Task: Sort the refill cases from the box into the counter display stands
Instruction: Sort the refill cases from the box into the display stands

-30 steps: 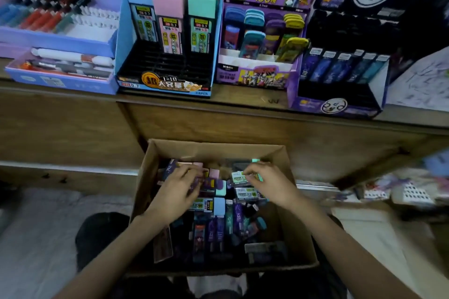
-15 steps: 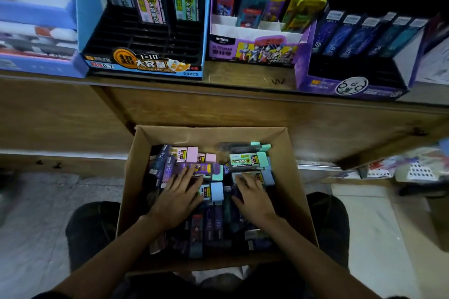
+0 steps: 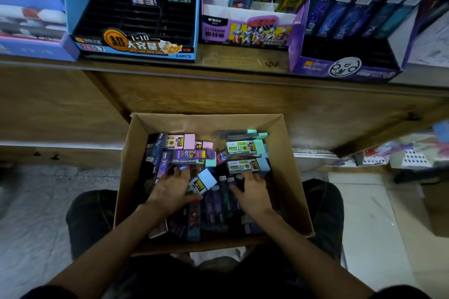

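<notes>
Our left hand (image 3: 173, 192) and right hand (image 3: 253, 195) lie spread flat on refill cases (image 3: 243, 147) in the box (image 3: 286, 177); between them, a blue-capped case (image 3: 203, 181) lies diagonally, cap far-right.

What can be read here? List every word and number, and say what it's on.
"1=10", "0.7", "24PCS": blue stand, front.
"ULTRAMAN": middle stand, front.
"W": scrawled on the counter.
Labels on the cases in the box and on the right stand: too blurred.
</notes>
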Motion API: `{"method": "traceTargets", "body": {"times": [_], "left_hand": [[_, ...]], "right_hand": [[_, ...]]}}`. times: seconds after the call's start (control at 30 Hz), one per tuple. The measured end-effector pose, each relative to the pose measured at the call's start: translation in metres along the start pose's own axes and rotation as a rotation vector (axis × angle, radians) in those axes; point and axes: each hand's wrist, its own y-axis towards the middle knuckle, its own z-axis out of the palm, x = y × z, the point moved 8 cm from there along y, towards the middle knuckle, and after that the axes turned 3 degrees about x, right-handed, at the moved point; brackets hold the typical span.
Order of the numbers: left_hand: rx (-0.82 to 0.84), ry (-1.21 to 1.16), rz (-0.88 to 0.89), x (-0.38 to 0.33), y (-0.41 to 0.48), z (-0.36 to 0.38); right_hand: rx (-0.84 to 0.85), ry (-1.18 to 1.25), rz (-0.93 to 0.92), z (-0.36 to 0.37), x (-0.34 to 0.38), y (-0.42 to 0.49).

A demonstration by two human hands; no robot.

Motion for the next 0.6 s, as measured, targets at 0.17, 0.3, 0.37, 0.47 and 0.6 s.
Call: {"method": "traceTargets", "body": {"times": [0.17, 0.3, 0.37, 0.47, 0.6], "left_hand": [[0.035, -0.217, -0.043, 0.01, -0.006, 0.011], [-0.052, -0.299, -0.088, 0.02, -0.011, 0.007], [-0.083, -0.332, -0.109, 0.022, -0.013, 0.007], [-0.125, -0.416, -0.147, 0.025, -0.015, 0.008], [-0.151, -0.585, -0.206, 0.032, -0.016, 0.013]], "right_hand": [[0.06, 0.117, 0.012, 0.022, 0.023, -0.002], [0.109, 0.313, 0.126, 0.024, 0.018, 0.004], [0.129, 0.338, 0.178, 0.026, 0.017, 0.006], [0.14, 0.258, 0.236, 0.031, 0.015, 0.009], [0.154, 0.241, 0.261, 0.035, 0.013, 0.01]]}}
